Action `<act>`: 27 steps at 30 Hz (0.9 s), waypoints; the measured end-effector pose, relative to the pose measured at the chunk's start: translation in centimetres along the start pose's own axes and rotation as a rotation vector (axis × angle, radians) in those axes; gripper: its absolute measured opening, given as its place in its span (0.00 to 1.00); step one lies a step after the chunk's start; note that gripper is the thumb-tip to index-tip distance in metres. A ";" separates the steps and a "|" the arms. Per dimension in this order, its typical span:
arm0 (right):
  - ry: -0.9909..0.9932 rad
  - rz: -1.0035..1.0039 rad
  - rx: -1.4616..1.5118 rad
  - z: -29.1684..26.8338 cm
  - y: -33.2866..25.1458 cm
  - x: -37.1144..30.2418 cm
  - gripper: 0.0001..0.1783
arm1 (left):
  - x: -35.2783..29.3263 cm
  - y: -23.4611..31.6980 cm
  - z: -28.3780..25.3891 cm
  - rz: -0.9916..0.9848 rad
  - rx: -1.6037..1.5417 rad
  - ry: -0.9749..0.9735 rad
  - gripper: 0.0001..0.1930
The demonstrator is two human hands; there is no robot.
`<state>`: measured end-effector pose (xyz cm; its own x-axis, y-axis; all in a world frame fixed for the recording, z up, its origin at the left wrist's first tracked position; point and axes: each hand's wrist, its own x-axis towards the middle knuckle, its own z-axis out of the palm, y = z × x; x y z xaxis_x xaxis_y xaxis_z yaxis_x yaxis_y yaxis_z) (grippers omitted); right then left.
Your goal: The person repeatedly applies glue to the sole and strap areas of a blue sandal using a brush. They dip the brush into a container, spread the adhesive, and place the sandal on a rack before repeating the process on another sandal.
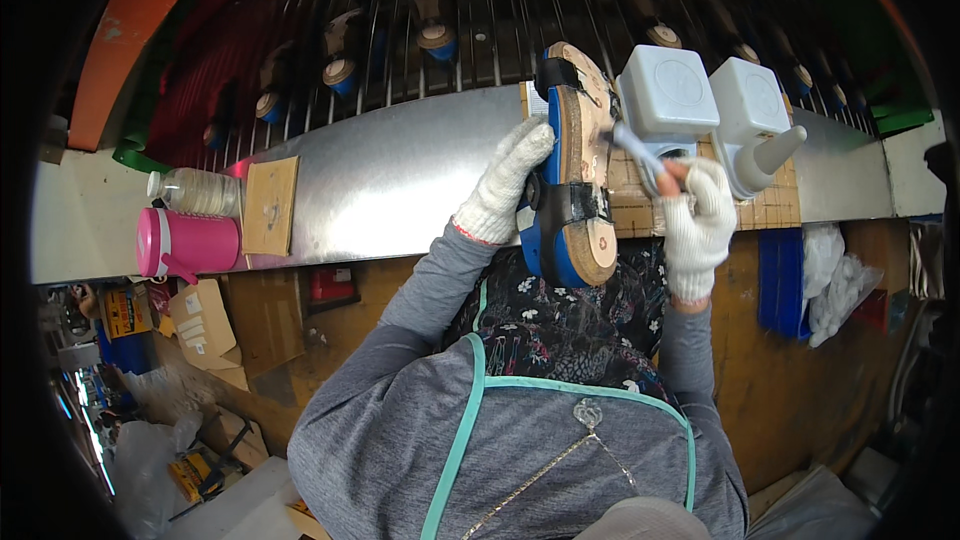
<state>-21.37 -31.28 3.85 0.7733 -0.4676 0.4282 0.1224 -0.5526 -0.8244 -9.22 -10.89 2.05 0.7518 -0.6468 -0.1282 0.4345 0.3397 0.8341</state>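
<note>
The sole [588,145] is tan, the black floral apron [575,330] teal-trimmed.

Tan-soled shoe [588,155], bottom-up on a blue last [546,252], black straps [583,203], poking past the table's [370,190] near edge; pale brush [637,152] right by it.

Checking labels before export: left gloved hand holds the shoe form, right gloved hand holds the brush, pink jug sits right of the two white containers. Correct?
One error: in the head view the pink jug is left of the two white containers. The left gloved hand does hold the shoe form, the right gloved hand the brush.
</note>
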 end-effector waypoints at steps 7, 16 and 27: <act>-0.308 0.114 0.157 0.3 -0.8 -1.6 0.10 | -0.7 0.0 -2.0 0.136 0.079 0.138 0.29; -0.325 0.010 -0.165 -1.7 -2.6 -2.2 0.10 | -1.0 2.4 -3.0 0.143 0.251 0.314 0.30; -0.169 -0.220 -0.287 0.4 -3.2 -1.2 0.08 | -1.3 2.9 -2.9 0.125 0.265 0.307 0.34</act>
<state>-22.47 -28.62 5.83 0.8424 -0.2096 0.4964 0.1365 -0.8082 -0.5729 -7.46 -7.09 3.04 0.9207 -0.3650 -0.1379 0.2183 0.1888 0.9574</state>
